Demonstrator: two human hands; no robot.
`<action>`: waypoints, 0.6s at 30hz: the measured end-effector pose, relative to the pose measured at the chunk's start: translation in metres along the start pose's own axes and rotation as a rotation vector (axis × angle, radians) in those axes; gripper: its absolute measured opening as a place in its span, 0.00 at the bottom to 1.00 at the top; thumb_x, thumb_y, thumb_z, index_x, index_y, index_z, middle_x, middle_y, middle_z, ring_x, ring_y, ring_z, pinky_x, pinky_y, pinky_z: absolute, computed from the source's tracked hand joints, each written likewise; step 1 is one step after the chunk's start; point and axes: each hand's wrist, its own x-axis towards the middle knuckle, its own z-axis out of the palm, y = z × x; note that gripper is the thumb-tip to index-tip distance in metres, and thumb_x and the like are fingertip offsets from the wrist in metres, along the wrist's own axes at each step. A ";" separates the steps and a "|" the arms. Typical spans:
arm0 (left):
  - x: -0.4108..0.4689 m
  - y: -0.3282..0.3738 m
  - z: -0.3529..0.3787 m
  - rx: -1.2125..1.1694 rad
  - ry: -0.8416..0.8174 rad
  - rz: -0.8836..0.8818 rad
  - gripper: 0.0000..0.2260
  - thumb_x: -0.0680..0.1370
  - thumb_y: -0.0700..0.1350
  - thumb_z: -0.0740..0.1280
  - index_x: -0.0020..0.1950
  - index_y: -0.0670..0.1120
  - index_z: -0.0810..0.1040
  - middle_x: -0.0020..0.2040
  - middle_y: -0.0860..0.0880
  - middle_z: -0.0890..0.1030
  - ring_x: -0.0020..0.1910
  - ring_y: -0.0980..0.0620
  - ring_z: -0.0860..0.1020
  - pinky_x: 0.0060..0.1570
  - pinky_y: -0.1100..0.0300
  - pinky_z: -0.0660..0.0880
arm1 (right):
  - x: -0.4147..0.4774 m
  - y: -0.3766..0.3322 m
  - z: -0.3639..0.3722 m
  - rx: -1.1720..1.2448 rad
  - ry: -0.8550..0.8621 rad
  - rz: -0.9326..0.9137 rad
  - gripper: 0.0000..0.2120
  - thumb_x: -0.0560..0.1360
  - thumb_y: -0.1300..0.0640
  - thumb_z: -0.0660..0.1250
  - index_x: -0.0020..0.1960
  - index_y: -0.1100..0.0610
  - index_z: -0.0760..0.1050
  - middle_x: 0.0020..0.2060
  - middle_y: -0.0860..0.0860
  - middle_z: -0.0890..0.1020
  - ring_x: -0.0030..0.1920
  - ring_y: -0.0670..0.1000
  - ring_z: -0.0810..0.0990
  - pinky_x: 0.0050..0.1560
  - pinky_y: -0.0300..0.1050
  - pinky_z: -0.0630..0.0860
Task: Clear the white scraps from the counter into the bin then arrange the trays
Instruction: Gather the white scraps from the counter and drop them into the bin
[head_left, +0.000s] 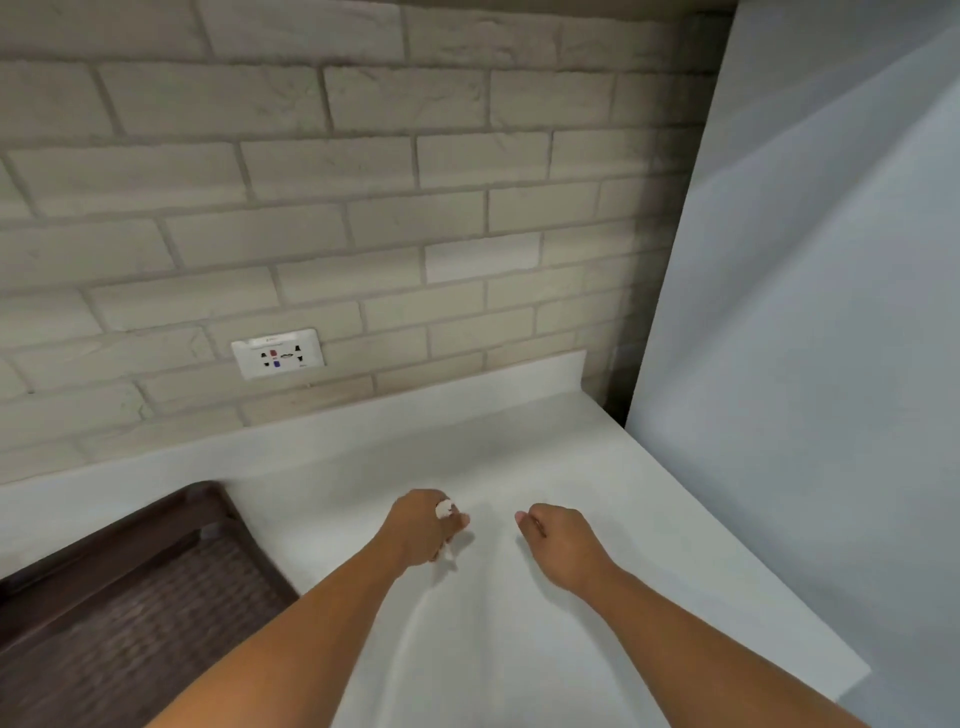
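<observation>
I see two bare arms on my feed, the left forearm (322, 618) and the right forearm (691, 629), both smooth and slender. The left hand (415, 535) and right hand (561, 545) are bare too, with a short thumbnail showing on the right.

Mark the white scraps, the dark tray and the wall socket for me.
white scraps (443, 510), head view, on the upper tuft.
dark tray (156, 525), head view, on its far rim.
wall socket (278, 354), head view, on the middle of its faceplate.
</observation>
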 end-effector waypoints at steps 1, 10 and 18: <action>-0.008 0.008 0.008 0.046 -0.013 0.017 0.16 0.77 0.52 0.69 0.42 0.39 0.76 0.35 0.49 0.82 0.28 0.47 0.78 0.30 0.53 0.75 | -0.011 0.004 -0.008 -0.010 0.005 0.011 0.22 0.81 0.47 0.57 0.31 0.54 0.60 0.26 0.48 0.67 0.29 0.48 0.65 0.36 0.46 0.65; -0.090 0.084 0.122 0.131 0.015 0.227 0.37 0.77 0.71 0.48 0.33 0.39 0.71 0.36 0.41 0.80 0.38 0.46 0.79 0.45 0.53 0.76 | -0.133 0.067 -0.086 -0.082 0.084 0.101 0.23 0.82 0.44 0.55 0.31 0.54 0.64 0.27 0.48 0.71 0.31 0.49 0.72 0.34 0.42 0.65; -0.170 0.130 0.223 0.111 -0.116 0.318 0.27 0.81 0.62 0.54 0.30 0.44 0.66 0.26 0.50 0.69 0.27 0.54 0.67 0.32 0.61 0.65 | -0.240 0.125 -0.132 -0.134 0.172 0.231 0.24 0.81 0.44 0.54 0.29 0.52 0.65 0.27 0.47 0.72 0.34 0.51 0.75 0.37 0.46 0.70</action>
